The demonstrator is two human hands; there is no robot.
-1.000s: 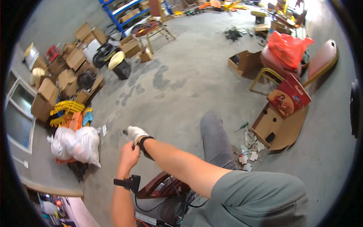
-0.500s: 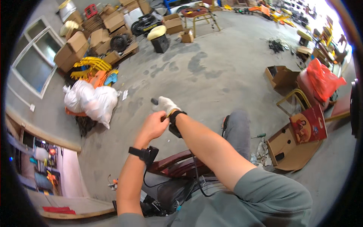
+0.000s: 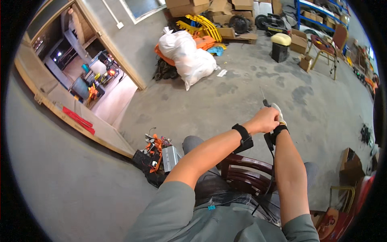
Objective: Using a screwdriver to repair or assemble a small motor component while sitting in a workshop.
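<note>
On the clock face of my view, red strips point(image 3: 78, 120) lie against the wall side at 9 o'clock, and a wooden door frame point(image 3: 115, 52) leans at 10, with cluttered stuff beyond it. Toward 8 o'clock a heap of orange and dark parts point(image 3: 154, 150) sits beside a silver box point(image 3: 170, 158). White bags point(image 3: 187, 56), stuffed and slumped together, rest on the floor point(image 3: 173, 109) near 12, just in front of orange pieces point(image 3: 204, 42) and a yellow slatted part point(image 3: 205, 28). Past 4 o'clock, a dark red chair back point(image 3: 250, 171) stands close below my arms. My bare left hand point(image 3: 264, 119) is at 3 o'clock, its fingers curled in at the glove edge by my other wrist (whether they pinch the cloth, I cannot tell). The dark-handled tool point(image 3: 266, 103), thin-shafted like a screwdriver, is between 2 and 3, its shaft slanting up toward 12. My right hand point(image 3: 281, 115), in a white glove, is closed around that tool, though my left hides most of those fingers. Black straps point(image 3: 243, 135) circle both my wrists. Farther right, a black stool point(image 3: 279, 51) with a yellowish top stands between 1 and 2, a padded chair point(image 3: 340, 36) at 2, and an open carton point(image 3: 350, 165) between 3 and 4.
</note>
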